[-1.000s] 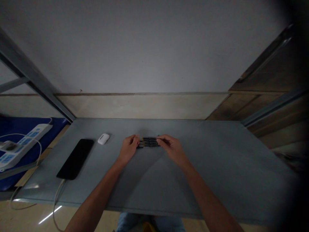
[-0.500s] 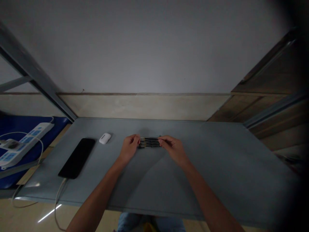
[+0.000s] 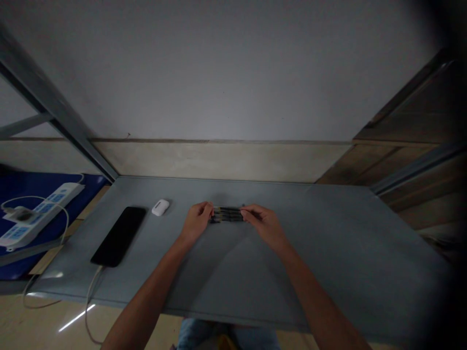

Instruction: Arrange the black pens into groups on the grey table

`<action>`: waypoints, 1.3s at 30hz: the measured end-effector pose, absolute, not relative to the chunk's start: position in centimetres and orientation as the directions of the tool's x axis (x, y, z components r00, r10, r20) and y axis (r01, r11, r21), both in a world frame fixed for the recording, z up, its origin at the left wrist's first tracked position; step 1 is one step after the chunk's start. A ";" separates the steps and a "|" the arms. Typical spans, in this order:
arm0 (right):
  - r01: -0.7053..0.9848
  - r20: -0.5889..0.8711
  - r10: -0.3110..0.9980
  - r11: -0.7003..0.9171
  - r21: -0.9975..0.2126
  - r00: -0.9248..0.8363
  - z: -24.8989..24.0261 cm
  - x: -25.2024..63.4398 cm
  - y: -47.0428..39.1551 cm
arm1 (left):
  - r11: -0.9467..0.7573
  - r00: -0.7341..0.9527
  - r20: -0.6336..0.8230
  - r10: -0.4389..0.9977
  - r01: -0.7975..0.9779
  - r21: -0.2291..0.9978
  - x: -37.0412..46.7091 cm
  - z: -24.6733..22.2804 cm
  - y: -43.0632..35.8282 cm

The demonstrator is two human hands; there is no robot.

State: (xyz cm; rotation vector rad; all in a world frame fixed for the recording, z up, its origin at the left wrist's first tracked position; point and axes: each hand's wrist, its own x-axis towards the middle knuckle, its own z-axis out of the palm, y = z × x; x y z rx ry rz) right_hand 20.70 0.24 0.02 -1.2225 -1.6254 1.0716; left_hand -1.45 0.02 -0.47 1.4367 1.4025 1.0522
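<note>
On the tabletop, I list: pen-like sticks side by side at the middle, between my left hand and my right hand; an earbud case to their left; and a phone farther left and nearer me, its cable running from the near end over the front edge. Beyond the left edge, a power strip on a panel, a plug in it; behind the tabletop, the wall.
</note>
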 end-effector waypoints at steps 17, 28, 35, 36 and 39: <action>0.324 0.099 0.981 0.149 -0.934 -0.166 0.0 20.6 0.1 | -0.079 0.051 0.065 0.997 0.371 0.925 -1.3 -0.9 0.1; 0.301 0.134 0.977 0.179 -0.937 -0.163 -0.5 20.6 0.4 | -0.064 0.026 0.059 0.998 0.308 0.949 -0.9 0.0 -0.4; 0.270 0.166 0.979 0.193 -0.943 -0.120 -0.5 20.3 0.2 | -0.069 0.017 0.067 0.998 0.296 0.953 -1.2 0.0 -0.3; 0.258 0.170 0.978 0.196 -0.946 -0.121 -0.5 20.3 0.2 | -0.066 0.012 0.065 0.998 0.295 0.953 -1.3 0.0 -0.3; 0.290 0.145 0.980 0.180 -0.940 -0.140 -0.3 20.3 0.1 | -0.052 -0.009 0.058 0.998 0.308 0.950 -1.3 0.1 -0.3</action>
